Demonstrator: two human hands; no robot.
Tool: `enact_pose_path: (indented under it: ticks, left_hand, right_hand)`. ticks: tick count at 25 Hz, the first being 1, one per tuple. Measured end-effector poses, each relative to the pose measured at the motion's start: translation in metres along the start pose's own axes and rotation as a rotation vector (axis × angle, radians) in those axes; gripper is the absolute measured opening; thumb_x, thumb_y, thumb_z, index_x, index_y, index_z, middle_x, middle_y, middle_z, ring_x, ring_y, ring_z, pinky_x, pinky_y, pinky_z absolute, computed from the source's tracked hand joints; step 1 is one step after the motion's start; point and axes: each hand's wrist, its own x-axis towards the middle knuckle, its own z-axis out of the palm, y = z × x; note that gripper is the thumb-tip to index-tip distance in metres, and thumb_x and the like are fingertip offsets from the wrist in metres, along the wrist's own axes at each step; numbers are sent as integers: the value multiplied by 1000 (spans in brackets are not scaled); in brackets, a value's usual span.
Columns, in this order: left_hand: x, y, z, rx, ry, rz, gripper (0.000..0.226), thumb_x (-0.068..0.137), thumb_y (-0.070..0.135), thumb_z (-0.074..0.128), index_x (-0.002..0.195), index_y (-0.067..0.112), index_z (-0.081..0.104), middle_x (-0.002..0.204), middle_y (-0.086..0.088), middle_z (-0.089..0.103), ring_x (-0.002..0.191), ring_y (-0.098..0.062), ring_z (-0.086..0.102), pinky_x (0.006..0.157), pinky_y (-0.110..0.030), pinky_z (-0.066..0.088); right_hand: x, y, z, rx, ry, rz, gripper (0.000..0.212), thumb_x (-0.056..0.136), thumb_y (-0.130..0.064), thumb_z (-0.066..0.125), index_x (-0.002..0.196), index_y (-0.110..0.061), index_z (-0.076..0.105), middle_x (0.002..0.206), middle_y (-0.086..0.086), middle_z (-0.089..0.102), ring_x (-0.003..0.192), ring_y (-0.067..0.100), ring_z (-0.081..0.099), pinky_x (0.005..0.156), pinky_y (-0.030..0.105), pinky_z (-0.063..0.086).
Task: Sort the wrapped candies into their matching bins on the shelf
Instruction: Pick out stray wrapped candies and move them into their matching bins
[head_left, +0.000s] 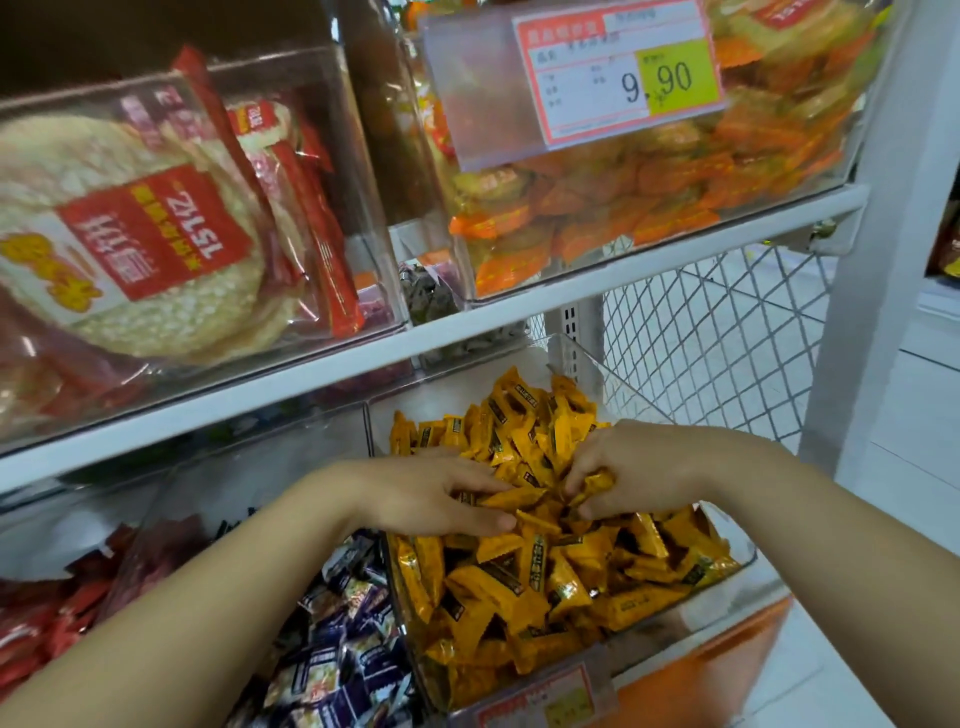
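Note:
A clear bin (748, 558) on the lower shelf is heaped with yellow wrapped candies (524, 577). Both of my hands are inside it, on top of the heap. My left hand (436, 496) pinches a yellow candy between thumb and fingers near the middle of the pile. Just to its right, my right hand (628, 475) is closed on another yellow candy, fingertips curled around the wrapper. The two hands almost touch.
Left of the yellow bin is a bin of purple and white candies (337, 644), then red candies (57, 608). The upper shelf (363, 358) holds rice crackers (140, 234) and orange snack packs (649, 192) behind a price tag (618, 67). White wire mesh (711, 343) stands behind.

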Motion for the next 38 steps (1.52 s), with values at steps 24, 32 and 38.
enact_pose_path:
  ticks: [24, 32, 38]
  left_hand:
    - [17, -24, 7, 334, 147, -184, 49, 90, 65, 28, 137, 54, 27, 153, 16, 18, 144, -17, 0, 112, -57, -9]
    - [5, -23, -4, 165, 467, 41, 55, 86, 53, 55, 137, 44, 37, 143, 13, 36, 132, -10, 31, 112, -41, 24]
    - [39, -22, 2, 356, 267, -84, 37, 95, 43, 40, 132, 48, 42, 144, 14, 34, 138, -14, 21, 111, -61, 5]
  right_hand:
    - [51, 9, -5, -231, 45, 119, 42, 96, -37, 43, 129, -12, 49, 130, 8, 51, 126, 28, 39, 107, 37, 28]
    - [17, -16, -22, 246, 193, -130, 31, 97, -24, 47, 126, -24, 57, 129, -7, 56, 115, 10, 53, 102, 29, 40]
    - [42, -26, -11, 91, -138, -102, 39, 100, -15, 33, 135, -22, 48, 149, 1, 34, 135, 19, 33, 111, 32, 28]
